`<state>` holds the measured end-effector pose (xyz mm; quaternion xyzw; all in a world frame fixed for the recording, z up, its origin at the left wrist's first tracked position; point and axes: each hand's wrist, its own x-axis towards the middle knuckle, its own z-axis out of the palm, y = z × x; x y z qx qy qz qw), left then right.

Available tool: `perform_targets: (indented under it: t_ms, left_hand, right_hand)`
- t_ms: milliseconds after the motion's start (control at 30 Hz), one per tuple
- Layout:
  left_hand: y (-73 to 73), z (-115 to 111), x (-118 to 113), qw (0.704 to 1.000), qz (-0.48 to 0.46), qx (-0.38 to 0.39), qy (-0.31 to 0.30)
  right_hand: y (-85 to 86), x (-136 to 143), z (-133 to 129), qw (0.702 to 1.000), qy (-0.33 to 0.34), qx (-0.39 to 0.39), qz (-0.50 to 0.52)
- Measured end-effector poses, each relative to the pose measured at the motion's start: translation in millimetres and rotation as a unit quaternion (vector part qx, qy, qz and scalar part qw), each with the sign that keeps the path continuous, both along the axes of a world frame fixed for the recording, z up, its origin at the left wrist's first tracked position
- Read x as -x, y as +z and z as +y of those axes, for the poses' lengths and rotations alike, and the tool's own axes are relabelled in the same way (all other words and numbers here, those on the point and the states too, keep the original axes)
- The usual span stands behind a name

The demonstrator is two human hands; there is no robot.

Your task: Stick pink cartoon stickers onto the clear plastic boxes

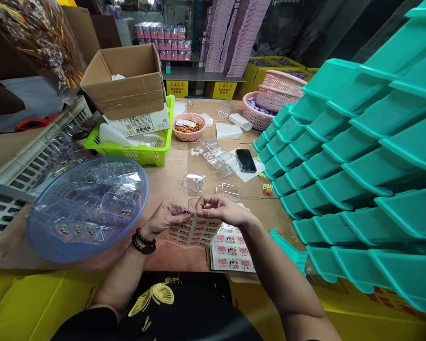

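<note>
My left hand [165, 220], with a dark bead bracelet on its wrist, is closed around the left side of a sticker sheet [181, 232] printed with small cartoon pictures. The sheet is tilted and hangs just above the table's front part. At its top edge, the thumb and fingers of my right hand [222, 210] are pinched together on the sheet. Whether a loosened sticker is between those fingertips is too small to tell. Below my right forearm lies a stack of similar sticker sheets [232, 263]. Just beyond my hands are clear plastic packs [193, 182].
A blue basket [35, 232] of clear packs stands left, behind it a green basket [135, 156] and a cardboard box [128, 97]. A pink basket [188, 137] holds small brown items. A phone [246, 161] lies mid-table. Tall stacked teal trays [358, 175] line the right side.
</note>
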<state>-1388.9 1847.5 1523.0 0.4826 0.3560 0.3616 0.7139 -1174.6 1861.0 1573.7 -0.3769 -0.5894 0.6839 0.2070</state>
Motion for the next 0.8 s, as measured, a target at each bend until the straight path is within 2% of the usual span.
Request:
perform_targets:
  t_ms: [67,167,267,367,433,500,533,633,733,800]
  left_hand:
    - [1.2,0,-1,1.0,0.001,-0.021,0.002]
    - [-0.7,1,-2,0.999,0.005,-0.049,0.006]
    - [-3.6,1,-1,0.997,0.004,-0.071,0.009]
    - [-3.8,1,-2,0.996,-0.002,-0.08,0.027]
    - [-2.1,0,-3,0.996,0.001,-0.072,0.044]
    - [0.2,-1,-6,0.997,0.001,-0.05,0.058]
    - [1.2,-2,-6,0.997,-0.002,-0.037,0.064]
    - [1.6,-6,-6,0.998,-0.005,-0.003,0.069]
    - [-0.4,-5,-1,0.997,-0.016,0.016,0.068]
    - [-0.4,-2,2,0.997,-0.018,0.027,0.07]
  right_hand:
    - [-4.1,1,0,0.997,0.004,0.072,0.039]
    - [-11.8,5,-1,0.99,-0.004,0.129,0.051]
    - [-18.3,10,-1,0.989,-0.027,0.137,0.047]
    - [-18.3,13,-5,0.989,-0.061,0.107,0.078]
    - [-14.0,12,-10,0.994,-0.078,0.03,0.068]
    - [-8.1,11,-16,0.99,-0.094,-0.103,0.01]
    - [-5.6,11,-20,0.978,-0.106,-0.176,-0.028]
    - [-3.7,14,-27,0.918,-0.15,-0.342,-0.136]
    - [-11.9,20,-31,0.848,-0.186,-0.431,-0.246]
    - [-21.0,23,-33,0.793,-0.18,-0.494,-0.307]
